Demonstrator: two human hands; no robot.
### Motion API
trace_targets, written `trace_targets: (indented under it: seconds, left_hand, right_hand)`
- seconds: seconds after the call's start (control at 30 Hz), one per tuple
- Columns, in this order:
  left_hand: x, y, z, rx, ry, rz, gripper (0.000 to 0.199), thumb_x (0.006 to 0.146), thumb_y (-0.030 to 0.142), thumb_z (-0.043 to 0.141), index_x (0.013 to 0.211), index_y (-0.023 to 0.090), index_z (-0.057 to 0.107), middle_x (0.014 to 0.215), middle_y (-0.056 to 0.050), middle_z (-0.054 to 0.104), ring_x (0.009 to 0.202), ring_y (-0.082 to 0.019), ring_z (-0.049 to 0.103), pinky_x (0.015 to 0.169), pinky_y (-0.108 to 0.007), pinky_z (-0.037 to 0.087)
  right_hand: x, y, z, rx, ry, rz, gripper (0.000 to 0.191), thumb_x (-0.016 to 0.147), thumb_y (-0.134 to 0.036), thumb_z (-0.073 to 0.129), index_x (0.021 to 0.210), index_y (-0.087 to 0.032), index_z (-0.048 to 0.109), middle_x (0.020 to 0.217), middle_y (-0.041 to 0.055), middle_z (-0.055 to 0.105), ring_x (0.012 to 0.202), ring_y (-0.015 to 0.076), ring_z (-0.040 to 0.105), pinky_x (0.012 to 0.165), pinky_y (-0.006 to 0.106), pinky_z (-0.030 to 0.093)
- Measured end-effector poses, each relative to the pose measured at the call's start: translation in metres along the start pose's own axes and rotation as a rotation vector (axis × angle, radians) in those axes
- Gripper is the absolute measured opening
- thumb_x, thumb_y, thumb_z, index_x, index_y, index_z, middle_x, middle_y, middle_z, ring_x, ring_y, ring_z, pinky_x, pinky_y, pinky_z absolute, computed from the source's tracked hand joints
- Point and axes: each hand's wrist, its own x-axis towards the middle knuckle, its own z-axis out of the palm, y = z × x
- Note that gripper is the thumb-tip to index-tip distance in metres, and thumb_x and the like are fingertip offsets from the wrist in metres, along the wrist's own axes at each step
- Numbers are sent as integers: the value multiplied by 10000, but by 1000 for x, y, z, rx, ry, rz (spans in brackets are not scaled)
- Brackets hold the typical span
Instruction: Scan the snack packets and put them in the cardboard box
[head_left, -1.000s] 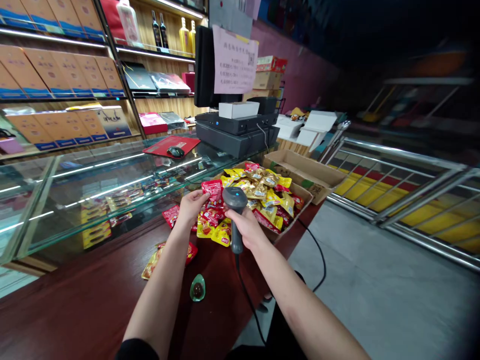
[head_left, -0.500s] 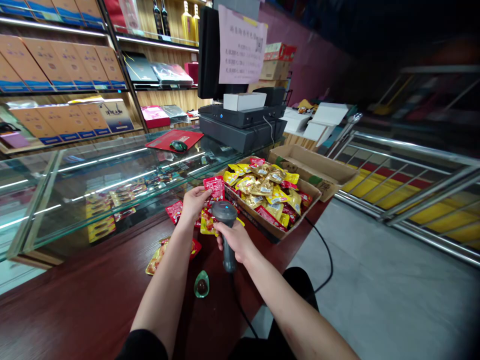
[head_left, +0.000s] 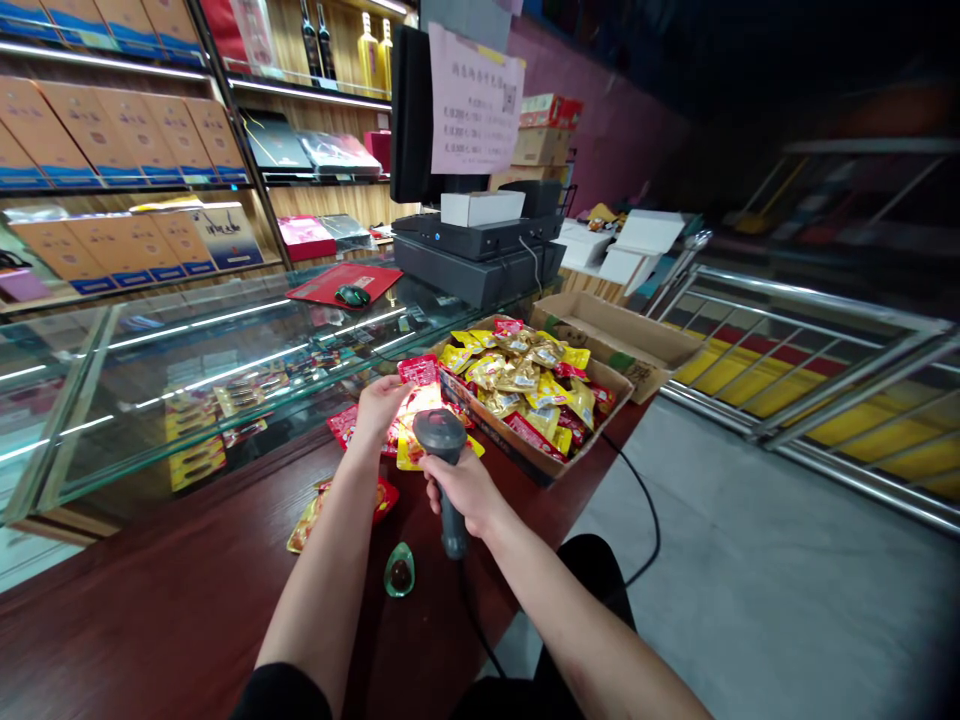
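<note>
Right-hand fingers (head_left: pixel 459 487) clamping round grey handheld scanner (head_left: pixel 450 520), head angled down toward packets. Left-hand fingers (head_left: pixel 384 398) curling together against red packet (head_left: pixel 418 370), packet resting over yellow packets (head_left: pixel 411 450). Green teardrop-shaped item (head_left: pixel 400 572) sitting on dark wood counter (head_left: pixel 150 620) near wrists. Loose packets (head_left: pixel 319 520) lying just beside left wrist. Cardboard box (head_left: pixel 510 440) holding heaped gold packets (head_left: pixel 499 375) just past hands. Black cable (head_left: pixel 643 540) trailing off counter. Glass case (head_left: pixel 225 340) standing left; mouse (head_left: pixel 352 296) resting on red mat (head_left: pixel 315 290); register (head_left: pixel 476 275) and monitor (head_left: pixel 411 120) standing beyond.
</note>
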Motion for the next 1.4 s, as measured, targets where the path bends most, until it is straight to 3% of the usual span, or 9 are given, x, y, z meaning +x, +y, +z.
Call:
trace_targets:
  seconds: [0.27, 0.4, 0.53, 0.67, 0.87, 1.0, 1.2, 1.3, 1.4]
  left_hand:
    - [-1, -1, 2, -40, -11, 4, 356, 511, 340, 812, 747, 130, 649, 541, 35, 589, 501, -68, 516, 508, -172, 377]
    - [-3, 3, 2, -37, -23, -98, 372, 519, 344, 810, 777, 139, 637, 566, 37, 593, 479, -67, 513, 477, -174, 389]
    - [-5, 7, 4, -18, -49, -193, 360, 542, 314, 810, 804, 134, 642, 630, 12, 624, 523, -84, 561, 500, -185, 438]
    - [-12, 11, 6, 26, -101, -258, 329, 612, 273, 785, 879, 120, 670, 708, -21, 654, 576, -96, 594, 521, -185, 457]
    - [-23, 26, 22, -70, -183, -277, 376, 717, 282, 729, 1055, 136, 652, 820, -44, 675, 599, -86, 599, 571, -191, 488]
    - [-17, 54, 58, -102, -247, -250, 355, 753, 314, 700, 1047, 124, 642, 774, -54, 660, 567, -85, 587, 553, -189, 493]
    - [3, 98, 148, -77, -363, -246, 219, 823, 295, 618, 928, 104, 639, 763, -78, 667, 568, -105, 603, 540, -200, 494]
    - [8, 105, 187, -79, -423, -268, 215, 831, 296, 605, 866, 87, 642, 787, -107, 677, 598, -133, 622, 585, -245, 520]
    - [11, 102, 211, -39, -433, -283, 199, 833, 282, 600, 822, 89, 649, 805, -114, 683, 646, -144, 635, 643, -265, 528]
  right_hand:
    - [-1, 0, -2, 3, 12, -8, 127, 663, -263, 607, 594, -167, 560, 417, -37, 513, 348, 100, 442, 363, 222, 355]
    - [4, -8, -10, 19, 122, -214, 163, 624, -210, 652, 780, -162, 668, 745, 8, 679, 689, 141, 606, 636, 250, 468]
    - [18, -27, -22, 67, 171, -301, 260, 604, -210, 667, 859, -165, 691, 884, 19, 700, 875, 172, 602, 783, 269, 442]
    - [33, -43, -30, 137, 134, -222, 237, 570, -189, 665, 802, -159, 702, 842, 18, 701, 855, 162, 597, 777, 251, 437]
    - [36, -68, -45, 131, 138, -147, 186, 554, -147, 658, 738, -154, 687, 706, -3, 671, 653, 110, 564, 601, 213, 419]
    - [28, -107, -67, 129, 141, -174, 125, 566, -132, 646, 691, -146, 645, 542, -36, 581, 507, 83, 488, 502, 204, 379]
    - [25, -169, -125, 106, 226, -213, 90, 598, -133, 621, 579, -156, 536, 395, -71, 419, 399, 76, 382, 413, 207, 333]
    - [29, -185, -155, 120, 248, -213, 83, 607, -131, 607, 583, -155, 532, 401, -56, 449, 399, 86, 412, 412, 211, 356]
    - [33, -190, -178, 152, 251, -178, 62, 612, -121, 585, 597, -155, 536, 407, -44, 475, 386, 89, 420, 403, 210, 354]
